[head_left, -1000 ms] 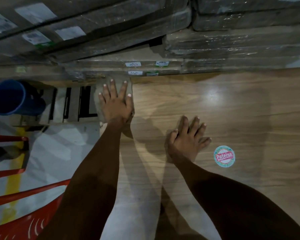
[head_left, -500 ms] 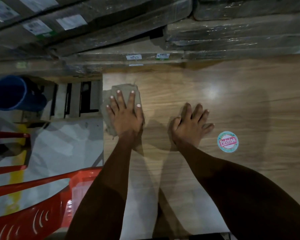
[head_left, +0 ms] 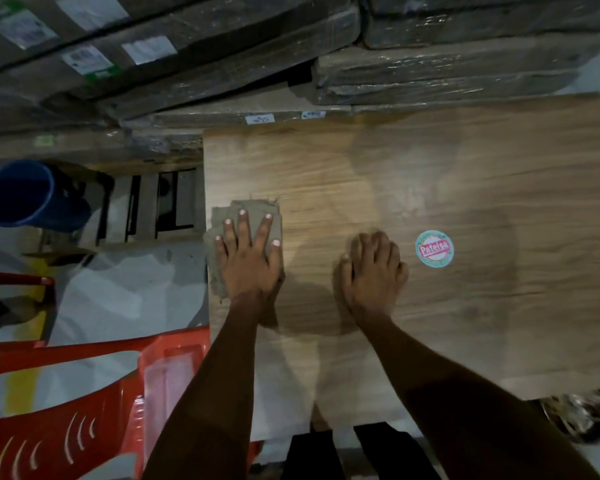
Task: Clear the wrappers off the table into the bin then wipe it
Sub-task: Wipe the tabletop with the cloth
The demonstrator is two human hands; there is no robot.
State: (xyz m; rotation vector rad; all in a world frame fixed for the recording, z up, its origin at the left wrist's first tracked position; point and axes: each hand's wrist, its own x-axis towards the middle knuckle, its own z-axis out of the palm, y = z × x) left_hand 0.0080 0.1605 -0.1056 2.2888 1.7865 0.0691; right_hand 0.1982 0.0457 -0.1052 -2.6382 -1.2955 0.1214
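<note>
A grey-brown cloth (head_left: 222, 220) lies on the wooden table (head_left: 465, 174) at its left edge. My left hand (head_left: 248, 258) presses flat on the cloth, fingers spread. My right hand (head_left: 371, 268) rests on the bare tabletop beside it, fingers curled under and nothing visible in it. A round "Patelsa" sticker (head_left: 434, 249) is stuck to the table just right of my right hand. A blue bin (head_left: 25, 192) stands on the floor to the left of the table. No wrappers show on the tabletop.
Stacked plastic-wrapped cardboard boxes (head_left: 430, 67) line the table's far edge. A red plastic chair (head_left: 84, 403) stands at the lower left beside the table. A wooden pallet (head_left: 146, 206) lies between bin and table. A crumpled shiny object (head_left: 582, 414) sits off the near right corner.
My left hand has dragged the cloth from the far left corner back toward me along the left edge. My right hand's fingers have curled in.
</note>
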